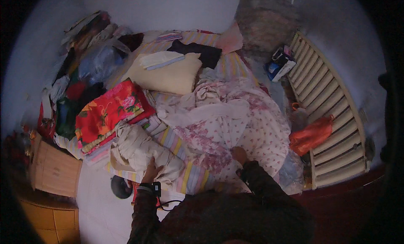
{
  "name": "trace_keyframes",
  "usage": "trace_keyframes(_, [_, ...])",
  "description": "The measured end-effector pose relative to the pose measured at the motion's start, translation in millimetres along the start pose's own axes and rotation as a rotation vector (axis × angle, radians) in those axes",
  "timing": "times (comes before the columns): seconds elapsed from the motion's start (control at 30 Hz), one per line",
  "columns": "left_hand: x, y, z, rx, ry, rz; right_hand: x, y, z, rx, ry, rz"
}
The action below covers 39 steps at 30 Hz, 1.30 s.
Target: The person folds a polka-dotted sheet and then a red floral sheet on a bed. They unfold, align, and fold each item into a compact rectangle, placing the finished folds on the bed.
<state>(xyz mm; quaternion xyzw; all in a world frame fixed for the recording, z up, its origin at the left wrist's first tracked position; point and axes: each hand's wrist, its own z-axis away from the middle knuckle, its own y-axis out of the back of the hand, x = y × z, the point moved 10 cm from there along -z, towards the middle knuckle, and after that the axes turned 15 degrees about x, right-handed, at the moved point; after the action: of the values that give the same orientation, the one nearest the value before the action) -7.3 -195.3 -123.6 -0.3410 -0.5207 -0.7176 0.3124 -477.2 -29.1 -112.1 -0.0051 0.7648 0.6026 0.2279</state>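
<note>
My left hand (152, 171) rests on a rolled bundle of cream cloth (142, 149), its thumb and fingers spread. My right hand (240, 155) is closed at a gather in a white and pink floral cover (227, 117), whose folds run towards it; its fingertips are hidden. The cover lies crumpled over a bed with a striped sheet (192, 177). Left of it, a folded red flowered quilt (109, 111) tops a stack of folded bedding, and the cream bundle leans against that stack. Behind lies a cream pillow (164, 72) with folded pale cloth on it.
Bags and clothes (98, 62) are heaped at the far left. A dark garment (199, 51) lies behind the pillow. To the right stand a slatted cream radiator (331, 117), an orange bag (311, 135) and a box (279, 65). A wooden cabinet (56, 168) is at left.
</note>
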Motion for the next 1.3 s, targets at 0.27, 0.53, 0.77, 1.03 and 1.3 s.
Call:
trace_keyframes(0.27, [32,8,19,-0.005,-0.055,0.009,-30,4,97,0.105,-0.147,-0.383])
trace_keyframes(0.53, [-11,-2,-3,0.000,0.033,-0.034,-27,-20,129,-0.029,-0.012,-0.244])
trace_keyframes(0.77, [-43,-8,-19,0.010,0.008,-0.103,-16,-35,130,-0.009,-0.030,-0.283])
trace_keyframes(1.03, [-23,-4,-10,0.040,-0.114,-0.097,-16,-42,126,-0.080,-0.025,-0.302])
trace_keyframes(1.3, [-9,-7,-10,0.031,-0.253,-0.007,-11,-62,129,-0.024,0.145,-0.200])
